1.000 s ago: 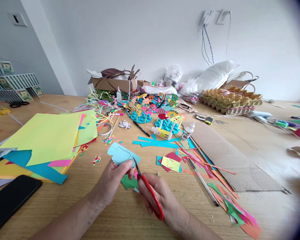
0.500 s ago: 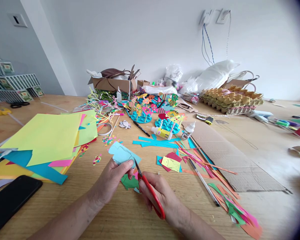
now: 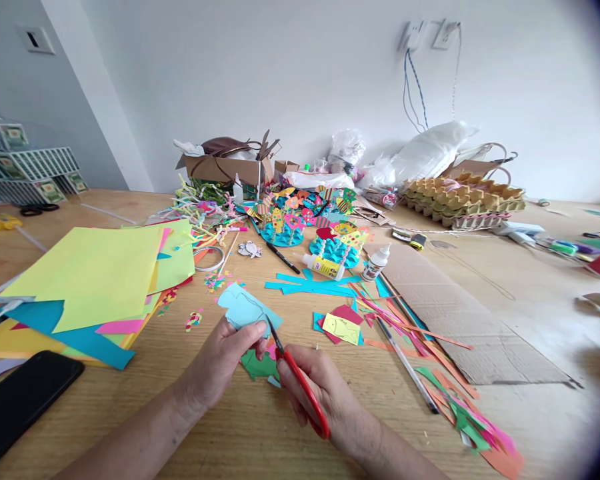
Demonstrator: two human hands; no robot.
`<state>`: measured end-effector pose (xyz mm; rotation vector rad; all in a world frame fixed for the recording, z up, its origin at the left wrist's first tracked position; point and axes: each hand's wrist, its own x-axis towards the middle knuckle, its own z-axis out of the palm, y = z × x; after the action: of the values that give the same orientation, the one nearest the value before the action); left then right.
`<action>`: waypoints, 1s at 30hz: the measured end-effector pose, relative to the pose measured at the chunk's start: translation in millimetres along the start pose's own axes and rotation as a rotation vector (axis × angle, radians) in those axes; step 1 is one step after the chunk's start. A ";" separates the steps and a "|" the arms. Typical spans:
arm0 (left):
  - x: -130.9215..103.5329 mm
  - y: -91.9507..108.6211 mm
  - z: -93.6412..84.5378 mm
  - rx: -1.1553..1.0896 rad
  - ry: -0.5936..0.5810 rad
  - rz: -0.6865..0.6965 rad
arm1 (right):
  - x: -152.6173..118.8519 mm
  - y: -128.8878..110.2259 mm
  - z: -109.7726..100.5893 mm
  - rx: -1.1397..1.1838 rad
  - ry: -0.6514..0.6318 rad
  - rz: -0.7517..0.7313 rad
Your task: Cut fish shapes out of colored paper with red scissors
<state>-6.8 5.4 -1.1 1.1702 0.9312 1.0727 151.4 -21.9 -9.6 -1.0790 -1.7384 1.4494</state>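
A light blue paper [image 3: 245,308] with a drawn outline is pinched between the thumb and fingers of my left hand [image 3: 233,357]. My right hand [image 3: 317,383] is closed on red-handled scissors [image 3: 307,393], whose dark blades meet the paper's right part, beside my left thumb. Green paper scraps [image 3: 260,365] lie on the table beneath and between my hands. To the right, a yellow paper with a fish drawing [image 3: 341,329] rests on red and blue pieces.
Coloured sheets [image 3: 105,267] and a black phone [image 3: 30,407] are at the left. Glue bottles [image 3: 377,262], paper strips [image 3: 415,327], a pen [image 3: 407,367] and flat cardboard [image 3: 460,320] lie at the right. Paper fish on blue bases [image 3: 335,253] stand behind.
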 end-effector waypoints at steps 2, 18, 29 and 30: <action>-0.5 0.8 0.2 -0.002 -0.005 -0.003 | -0.3 -0.2 -0.1 0.022 -0.011 0.009; 2.5 3.8 -3.0 -0.027 0.060 0.043 | 2.3 -3.6 -4.4 -0.117 0.031 -0.008; 3.9 5.1 -4.3 -0.086 0.031 -0.014 | 0.2 -5.4 -6.1 -0.096 0.001 0.006; 3.8 5.5 -4.5 -0.088 0.033 -0.018 | 0.0 -4.9 -5.9 -0.091 -0.005 0.010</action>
<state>-11.0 10.5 3.5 1.0730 0.9096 1.1104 155.5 -19.4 -3.5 -1.1336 -1.8199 1.3914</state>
